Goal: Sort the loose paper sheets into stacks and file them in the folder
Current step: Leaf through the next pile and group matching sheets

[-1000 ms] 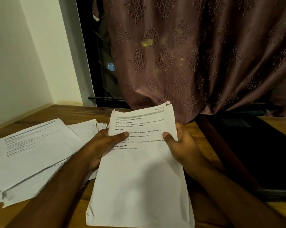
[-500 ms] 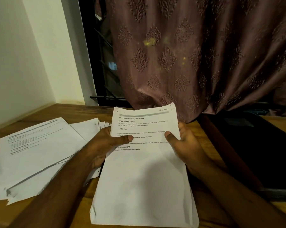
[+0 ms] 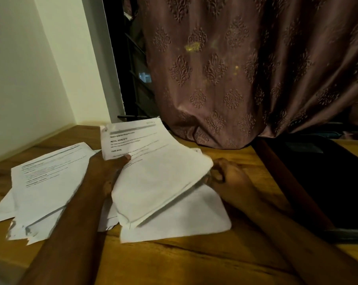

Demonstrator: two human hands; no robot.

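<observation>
Head view: on the wooden table (image 3: 194, 256) the left hand (image 3: 110, 169) grips a bundle of printed sheets (image 3: 153, 171), thumb on top of the printed page and fingers hidden beneath, tilting it up toward the table's left side. The bundle's right edge is lifted clear of a blank white sheet (image 3: 186, 219) that lies flat near the middle of the table, toward the near edge. The right hand (image 3: 227, 177) sits at the bundle's right edge with its fingers curled in under the raised paper; whether they pinch a sheet cannot be told. A fanned pile of loose printed sheets (image 3: 44, 182) lies on the left part of the table. A dark folder (image 3: 326, 182) lies open by the right edge. A patterned curtain (image 3: 246, 68) hangs over the far edge.
</observation>
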